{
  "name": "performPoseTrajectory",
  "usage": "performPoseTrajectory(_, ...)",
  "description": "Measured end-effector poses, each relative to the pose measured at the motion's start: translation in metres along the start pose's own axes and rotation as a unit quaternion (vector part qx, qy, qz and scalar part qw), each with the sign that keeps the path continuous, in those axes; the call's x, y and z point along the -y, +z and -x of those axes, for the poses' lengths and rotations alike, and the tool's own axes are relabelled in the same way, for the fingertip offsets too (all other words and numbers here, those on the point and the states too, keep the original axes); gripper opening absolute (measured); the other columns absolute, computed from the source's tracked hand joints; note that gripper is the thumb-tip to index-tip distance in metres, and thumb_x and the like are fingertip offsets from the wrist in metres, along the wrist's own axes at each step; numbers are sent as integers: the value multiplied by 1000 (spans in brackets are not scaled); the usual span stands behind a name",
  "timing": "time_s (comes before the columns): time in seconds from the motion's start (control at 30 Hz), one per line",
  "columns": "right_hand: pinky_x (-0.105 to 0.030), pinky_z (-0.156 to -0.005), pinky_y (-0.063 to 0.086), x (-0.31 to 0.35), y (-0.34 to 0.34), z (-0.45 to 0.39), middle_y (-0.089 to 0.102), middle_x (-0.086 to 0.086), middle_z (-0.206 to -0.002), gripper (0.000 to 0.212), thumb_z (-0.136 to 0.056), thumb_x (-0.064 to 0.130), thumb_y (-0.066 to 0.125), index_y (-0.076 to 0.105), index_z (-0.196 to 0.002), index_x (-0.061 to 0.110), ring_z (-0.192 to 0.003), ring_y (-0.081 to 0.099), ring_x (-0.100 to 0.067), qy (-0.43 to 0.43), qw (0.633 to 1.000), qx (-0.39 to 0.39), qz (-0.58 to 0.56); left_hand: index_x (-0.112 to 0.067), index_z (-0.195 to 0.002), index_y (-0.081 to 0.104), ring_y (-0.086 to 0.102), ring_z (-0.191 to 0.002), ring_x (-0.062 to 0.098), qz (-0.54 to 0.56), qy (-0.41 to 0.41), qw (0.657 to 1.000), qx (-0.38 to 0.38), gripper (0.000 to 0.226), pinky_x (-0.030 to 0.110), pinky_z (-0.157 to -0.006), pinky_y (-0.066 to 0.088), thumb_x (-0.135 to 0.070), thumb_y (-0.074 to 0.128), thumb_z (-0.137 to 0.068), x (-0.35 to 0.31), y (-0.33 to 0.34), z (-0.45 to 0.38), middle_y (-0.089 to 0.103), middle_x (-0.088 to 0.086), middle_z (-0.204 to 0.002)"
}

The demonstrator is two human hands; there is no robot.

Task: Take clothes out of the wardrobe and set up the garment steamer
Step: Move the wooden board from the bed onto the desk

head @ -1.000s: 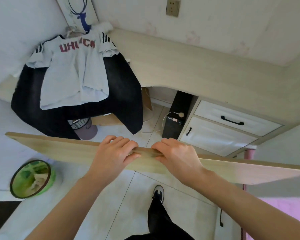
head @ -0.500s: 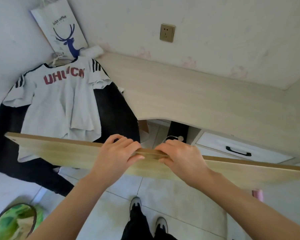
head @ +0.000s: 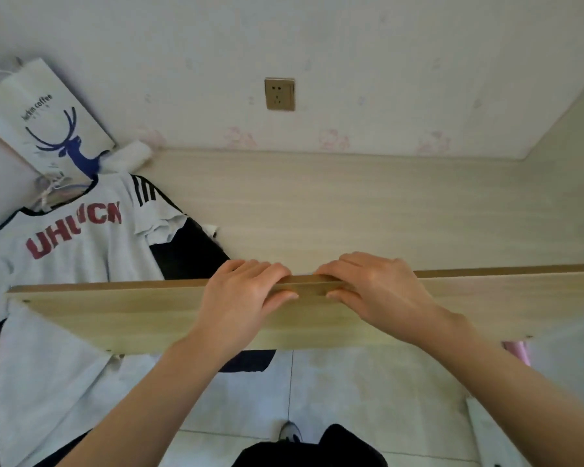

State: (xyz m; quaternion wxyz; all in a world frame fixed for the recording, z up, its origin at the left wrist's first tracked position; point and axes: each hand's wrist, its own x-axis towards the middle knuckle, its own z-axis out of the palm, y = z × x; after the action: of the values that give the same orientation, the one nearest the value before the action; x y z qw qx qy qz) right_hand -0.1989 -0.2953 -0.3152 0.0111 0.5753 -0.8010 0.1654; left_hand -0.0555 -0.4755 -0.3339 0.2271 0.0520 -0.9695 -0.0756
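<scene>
A pale wall (head: 351,45) with faint pink flowers carries a brass-coloured socket (head: 279,94); below it runs a light wooden desk top (head: 368,203) — and, underneath, white tiled floor (head: 351,392).

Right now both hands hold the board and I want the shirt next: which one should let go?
Left hand: the white shirt hangs on its side, likely closer than the right hand.

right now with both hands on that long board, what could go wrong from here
1. Both the left hand and right hand grip the wooden board close together at its middle, so either long end may tip or swing.
2. Its left end sits over the white T-shirt on the hanger and could snag it or knock it off.
3. If the board slips, it could drop toward the shoe below.
</scene>
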Motion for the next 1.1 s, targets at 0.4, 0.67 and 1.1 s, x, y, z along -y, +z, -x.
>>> performPoseTrajectory(0.4,-29,-58,44,-81,-34,-36,64,17,-97,21,-91,41,55,58,-112,38,-90,59,-7,62,998,6,-13,-23,-93,58,60,-68,13,-23,44,999,-6,25,33,-90,45,-48,56,-90,2,33,-105,64,-12,-74)
performPoseTrajectory(0.67,-34,-68,49,-167,-59,-68,64,17,-105,23,-92,40,56,57,-115,39,-100,57,-5,75,997,24,-20,-22,-92,60,60,-68,13,-20,29,999,-21,28,35,-98,42,-48,50,-91,-10,71,-188,64,-11,-73)
performPoseTrajectory(1.1,-25,-70,41,-255,-65,-94,62,19,-103,25,-93,46,53,57,-117,41,-95,54,-2,100,990,89,-37,-24,-90,59,58,-62,13,9,18,1000,-12,27,29,-75,46,-50,52,-87,-20,126,-257,63,-10,-68)
